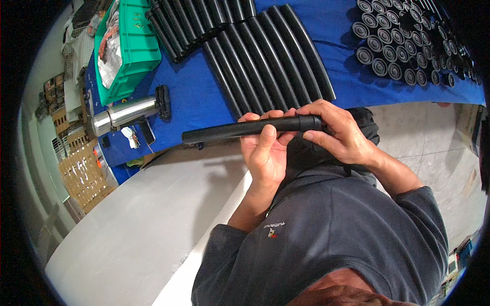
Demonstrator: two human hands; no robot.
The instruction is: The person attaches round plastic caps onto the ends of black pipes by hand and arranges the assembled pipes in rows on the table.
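A black tube [219, 131] lies nearly level across both hands, just off the near edge of the table. My left hand [264, 153] supports it from below around its middle, with the thumb laid over the top. At the tube's right end sits a wider black collar [309, 123], and my right hand [339, 131] grips it between thumb and fingers. Beyond my hands, a row of similar black tubes [270, 58] rests side by side on the table. Part of the tube's underside is hidden by my fingers.
The table has a blue cover [191, 97]. A green bin [138, 56] holding plastic-wrapped items stands at the far left, near a silver cylinder [127, 112] with a black end. Many round black-and-grey caps [395, 53] cluster at the far right. A white surface [143, 219] lies at near left.
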